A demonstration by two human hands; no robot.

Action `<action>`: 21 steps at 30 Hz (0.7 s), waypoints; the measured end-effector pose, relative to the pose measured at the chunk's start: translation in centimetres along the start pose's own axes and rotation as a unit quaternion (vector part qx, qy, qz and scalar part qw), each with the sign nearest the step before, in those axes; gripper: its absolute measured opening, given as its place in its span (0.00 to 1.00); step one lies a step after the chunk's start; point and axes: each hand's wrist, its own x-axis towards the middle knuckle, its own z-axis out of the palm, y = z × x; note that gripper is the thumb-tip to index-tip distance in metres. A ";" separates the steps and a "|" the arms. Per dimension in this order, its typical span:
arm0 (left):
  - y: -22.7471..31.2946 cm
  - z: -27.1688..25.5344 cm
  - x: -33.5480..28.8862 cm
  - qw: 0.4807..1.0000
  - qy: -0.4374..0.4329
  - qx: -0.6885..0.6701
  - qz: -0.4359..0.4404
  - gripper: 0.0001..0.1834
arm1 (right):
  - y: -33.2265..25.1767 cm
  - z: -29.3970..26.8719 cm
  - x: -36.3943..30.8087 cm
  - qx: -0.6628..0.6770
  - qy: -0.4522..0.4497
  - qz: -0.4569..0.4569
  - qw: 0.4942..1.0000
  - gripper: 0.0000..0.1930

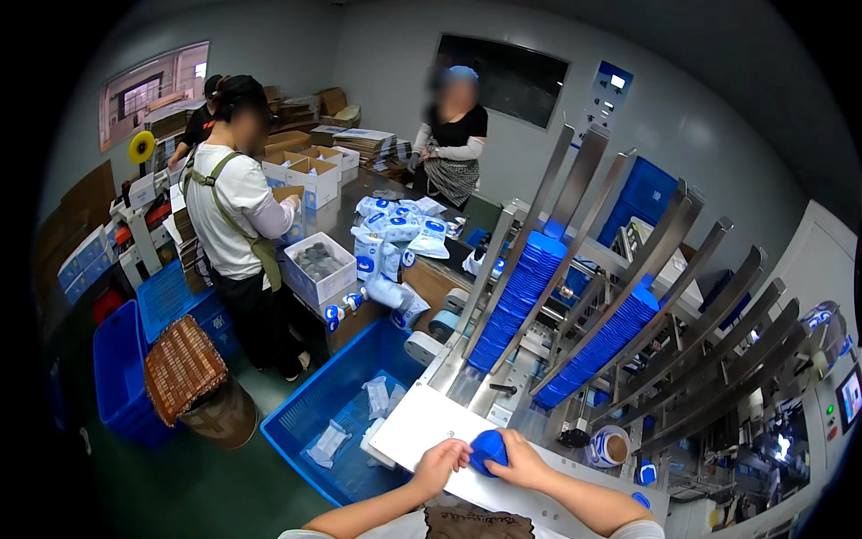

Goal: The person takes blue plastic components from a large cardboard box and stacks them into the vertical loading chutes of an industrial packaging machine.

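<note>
Background packs show blue printing; right fingers hold a blue bundle.

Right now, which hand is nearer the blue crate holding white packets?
Left. The left hand is right of the crate; the right hand is farther right, gripping a blue stack.

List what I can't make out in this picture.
All in the head view:
- Palm of the right hand: hidden by the hand itself, around the blue bundle.
- Left hand: too small to tell whether it touches the bundle.
- Rear co-worker: mostly hidden by the white-topped co-worker.
- Control screen: too small.
</note>
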 end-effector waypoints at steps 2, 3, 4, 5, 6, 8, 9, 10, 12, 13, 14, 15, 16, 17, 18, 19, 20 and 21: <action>1.4 0.6 -0.4 0.968 0.025 0.217 0.126 0.11 | -1.3 1.0 1.3 0.103 0.064 0.018 0.992 0.35; 2.0 0.6 -0.5 0.953 0.037 0.264 0.146 0.11 | -2.2 0.8 2.1 0.094 0.067 0.003 0.993 0.35; 2.7 0.4 -0.4 0.934 0.046 0.311 0.168 0.12 | -3.4 0.1 2.8 0.083 0.073 -0.012 0.994 0.35; 3.2 0.2 -0.3 0.913 0.055 0.357 0.190 0.12 | -4.1 -0.2 3.1 0.073 0.080 -0.027 0.994 0.35; 3.6 -0.1 -0.1 0.913 0.046 0.361 0.186 0.12 | -3.6 -0.2 3.5 0.031 0.068 -0.058 0.996 0.36; 3.4 -1.4 0.1 0.928 0.018 0.331 0.172 0.12 | -4.7 -1.3 4.1 0.000 0.023 -0.069 0.997 0.36; 3.3 -1.9 0.1 0.934 0.004 0.317 0.164 0.13 | -5.3 -2.0 4.7 -0.014 0.001 -0.074 0.997 0.36; 3.8 -1.8 -0.3 0.936 0.001 0.320 0.147 0.14 | -5.6 -2.7 5.3 -0.057 -0.005 -0.111 0.992 0.36; 3.3 -2.0 -0.1 0.933 0.012 0.312 0.176 0.14 | -6.5 -3.5 6.1 -0.099 -0.014 -0.133 0.986 0.36; 3.1 -2.2 0.0 0.932 0.020 0.309 0.191 0.15 | -6.9 -3.8 6.5 -0.120 -0.019 -0.146 0.982 0.37; 3.0 -2.4 0.0 0.936 0.006 0.301 0.184 0.15 | -7.0 -4.0 6.9 -0.147 -0.017 -0.173 0.974 0.37; 2.8 -2.6 0.1 0.939 -0.008 0.293 0.177 0.15 | -7.3 -4.7 7.3 -0.158 -0.040 -0.194 0.967 0.37; 2.6 -2.9 0.1 0.943 -0.021 0.286 0.171 0.15 | -7.8 -5.9 8.0 -0.168 -0.062 -0.216 0.960 0.37; 2.4 -3.3 0.2 0.946 -0.004 0.274 0.172 0.15 | -8.3 -7.4 8.5 -0.180 -0.082 -0.234 0.952 0.36; 2.1 -3.6 0.2 0.950 0.013 0.261 0.172 0.15 | -8.6 -9.2 9.1 -0.227 -0.087 -0.288 0.926 0.36; 2.0 -4.1 0.4 0.952 0.032 0.251 0.175 0.15 | -9.8 -11.2 10.0 -0.317 -0.087 -0.287 0.900 0.38; 2.4 -4.5 0.3 0.939 0.075 0.276 0.191 0.14 | -11.6 -13.3 11.6 -0.368 -0.067 -0.240 0.896 0.34; 2.4 -5.1 0.6 0.922 0.077 0.316 0.210 0.13 | -14.6 -16.4 13.5 -0.430 -0.043 -0.167 0.886 0.31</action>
